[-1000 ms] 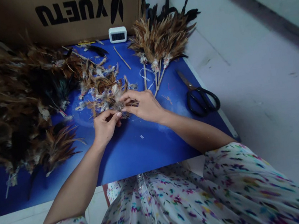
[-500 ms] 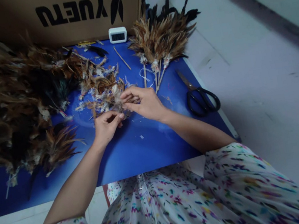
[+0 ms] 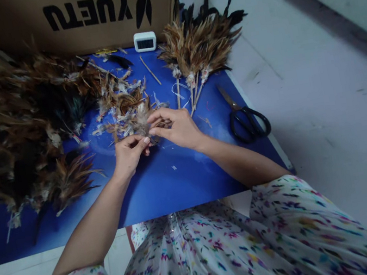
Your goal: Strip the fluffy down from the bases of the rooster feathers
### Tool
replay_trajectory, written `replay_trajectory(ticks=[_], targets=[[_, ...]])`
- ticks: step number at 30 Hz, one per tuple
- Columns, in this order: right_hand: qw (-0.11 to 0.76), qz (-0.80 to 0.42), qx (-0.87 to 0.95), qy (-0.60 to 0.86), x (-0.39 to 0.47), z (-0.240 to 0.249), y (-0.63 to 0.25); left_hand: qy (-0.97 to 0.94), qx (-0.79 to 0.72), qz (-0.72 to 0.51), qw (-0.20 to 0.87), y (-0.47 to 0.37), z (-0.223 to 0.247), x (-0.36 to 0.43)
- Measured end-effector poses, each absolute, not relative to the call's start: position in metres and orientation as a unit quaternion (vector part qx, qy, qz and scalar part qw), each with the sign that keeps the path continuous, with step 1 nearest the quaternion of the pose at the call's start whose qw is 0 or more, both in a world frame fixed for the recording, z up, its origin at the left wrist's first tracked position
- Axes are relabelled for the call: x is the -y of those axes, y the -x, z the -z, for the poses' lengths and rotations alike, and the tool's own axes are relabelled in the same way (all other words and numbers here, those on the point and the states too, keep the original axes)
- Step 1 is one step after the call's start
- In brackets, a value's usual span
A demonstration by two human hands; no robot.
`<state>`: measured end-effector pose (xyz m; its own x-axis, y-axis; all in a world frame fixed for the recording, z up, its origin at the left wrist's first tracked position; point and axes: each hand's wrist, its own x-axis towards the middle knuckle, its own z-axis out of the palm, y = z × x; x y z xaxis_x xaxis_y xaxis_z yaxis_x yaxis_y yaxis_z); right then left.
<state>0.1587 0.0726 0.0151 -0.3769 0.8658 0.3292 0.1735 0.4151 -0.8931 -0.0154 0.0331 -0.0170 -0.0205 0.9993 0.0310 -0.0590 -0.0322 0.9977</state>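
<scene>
Cardboard box [image 3: 93, 39] at the back, inside hidden; left hand [image 3: 129, 155] pinches feather fluff [image 3: 143, 124], right hand [image 3: 180, 126] curled beside it, fingers bent, its hold I can't tell.

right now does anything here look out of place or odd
Yes: the lettering on the cardboard box is upside down, and loose feather scraps lie strewn untidily on the blue table.
</scene>
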Motion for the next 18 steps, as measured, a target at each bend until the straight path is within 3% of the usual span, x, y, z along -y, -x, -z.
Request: replay_trajectory(ticks=[18], targets=[[0.423,-0.36,0.759,0.34,-0.0678,-0.0171,-0.1571,-0.527,-0.492,-0.505,0.475,0.0189,0.023,-0.0327]])
